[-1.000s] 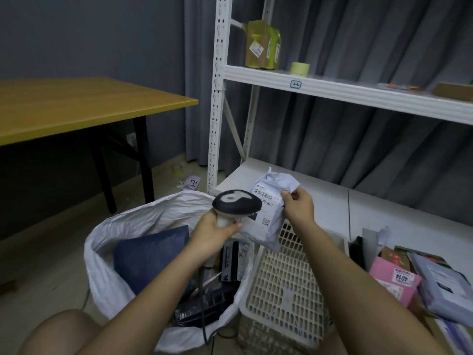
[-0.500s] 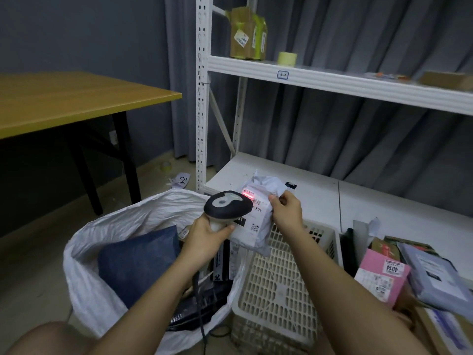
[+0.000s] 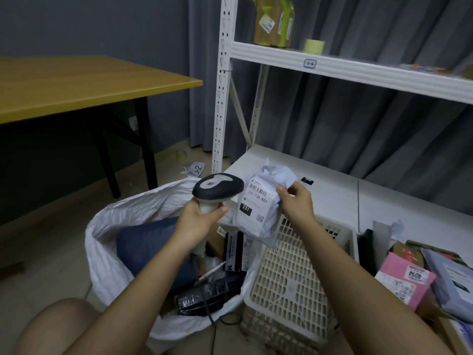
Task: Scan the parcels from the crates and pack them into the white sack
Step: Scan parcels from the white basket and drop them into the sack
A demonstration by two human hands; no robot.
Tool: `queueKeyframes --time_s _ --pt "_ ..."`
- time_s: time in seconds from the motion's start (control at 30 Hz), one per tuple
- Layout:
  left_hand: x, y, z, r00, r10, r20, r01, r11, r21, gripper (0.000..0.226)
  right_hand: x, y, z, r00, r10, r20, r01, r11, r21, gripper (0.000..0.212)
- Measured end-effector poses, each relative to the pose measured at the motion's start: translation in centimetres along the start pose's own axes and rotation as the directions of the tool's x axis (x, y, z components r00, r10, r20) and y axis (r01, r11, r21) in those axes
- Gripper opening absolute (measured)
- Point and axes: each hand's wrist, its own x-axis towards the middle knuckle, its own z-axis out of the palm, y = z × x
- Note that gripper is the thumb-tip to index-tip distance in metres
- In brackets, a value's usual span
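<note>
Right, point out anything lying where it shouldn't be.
A roll of tape and a paper tag marked "J-2" lie loose on the floor by the shelf post. Nothing else stands out.

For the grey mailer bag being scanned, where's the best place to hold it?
Probably the crumpled upper right edge of the grey mailer bag, approached from the right, as the right hand does. That leaves the label facing the scanner in the left hand.
</note>
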Motion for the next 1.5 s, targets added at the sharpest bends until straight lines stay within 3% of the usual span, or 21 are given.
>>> queueKeyframes --time_s 0.17,0.27,0.37,0.47,0.5,0.53,0.57,0.6,0.63,0.67,0.7,0.8,0.9,1.0,1.1,1.27,1.5 --pt "0.8 -2.3 -4.0 0.995 -0.033 -0.097 0.027 0.997 -0.067 0.018 -1.1 3.4 3.8 0.978 0.031 0.205 0.003 0.986 -0.165 0.019" --pt "1.3 -4.1 -5.6 0.984 -0.077 -0.161 0.063 0.994 -0.09 0.022 -1.4 4.7 6.7 0.97 -0.026 0.241 0.073 0.979 -0.188 0.03" --pt "1.9 -5.8 -6.6 0.971 -0.117 -0.209 0.097 0.99 -0.104 0.012 -0.7 4.4 9.6 0.971 -0.16 0.179 0.192 0.965 -0.177 0.034" --pt "2.5 -7.6 -7.5 0.959 -0.153 -0.239 0.126 0.985 -0.121 0.011 -0.9 5.0 12.2 0.923 -0.37 0.105 0.384 0.897 -0.218 0.026" --pt "2.6 -8.2 -7.7 0.955 -0.166 -0.244 0.139 0.983 -0.123 0.014 -1.1 5.8 12.9 0.891 -0.439 0.114 0.452 0.846 -0.283 0.025" --pt "2.7 -8.6 -7.8 0.953 -0.179 -0.246 0.152 0.98 -0.127 0.018 -1.2 6.9 13.5 0.865 -0.448 0.228 0.502 0.777 -0.38 0.02" --pt "2.8 -9.0 -7.8 0.951 -0.192 -0.243 0.164 0.978 -0.13 0.018 -1.5 8.4 14.0 0.828 -0.343 0.445 0.545 0.678 -0.493 0.015" --pt "2.8 -9.5 -7.8 0.95 -0.205 -0.237 0.177 0.975 -0.134 0.016 -2.0 10.2 14.2 0.757 -0.102 0.646 0.576 0.571 -0.584 0.025" --pt "2.7 -10.0 -7.8 0.948 -0.221 -0.229 0.193 0.972 -0.135 0.013 -2.4 12.1 14.4 0.673 0.179 0.718 0.572 0.49 -0.658 0.041" --pt "2.6 -10.4 -7.8 0.946 -0.237 -0.223 0.209 0.968 -0.14 0.011 -2.9 13.6 14.4 0.6 0.352 0.718 0.583 0.422 -0.694 0.052" --pt "2.6 -10.8 -7.8 0.943 -0.25 -0.218 0.222 0.964 -0.144 0.011 -3.2 14.6 14.5 0.567 0.397 0.721 0.602 0.398 -0.692 0.056" --pt "2.7 -11.8 -7.7 0.942 -0.257 -0.214 0.233 0.964 -0.131 0.012 -3.8 14.5 15.0 0.535 0.298 0.79 0.651 0.451 -0.611 0.042" --pt "2.6 -12.7 -6.9 0.938 -0.277 -0.208 0.254 0.958 -0.131 0.014 -3.4 13.7 14.2 0.608 0.12 0.785 0.563 0.632 -0.533 0.038" --pt "2.1 -13.0 -5.4 0.941 -0.284 -0.182 0.26 0.955 -0.146 0.015 -3.5 13.1 11.9 0.681 -0.083 0.727 0.54 0.728 -0.423 0.03" --pt "1.4 -12.6 -3.4 0.956 -0.273 -0.108 0.255 0.954 -0.158 0.012 -4.1 12.0 8.2 0.744 -0.185 0.642 0.517 0.768 -0.378 0.022" --pt "0.8 -10.5 2.9 0.979 -0.204 0.008 0.203 0.97 -0.134 0.016 -4.7 11.5 -0.3 0.831 -0.172 0.528 0.456 0.755 -0.472 0.023" --pt "-0.9 -5.7 15.2 0.961 -0.102 0.256 0.138 0.982 -0.129 0.034 -5.4 12.6 -14.7 0.97 -0.158 0.185 0.237 0.792 -0.563 0.02"
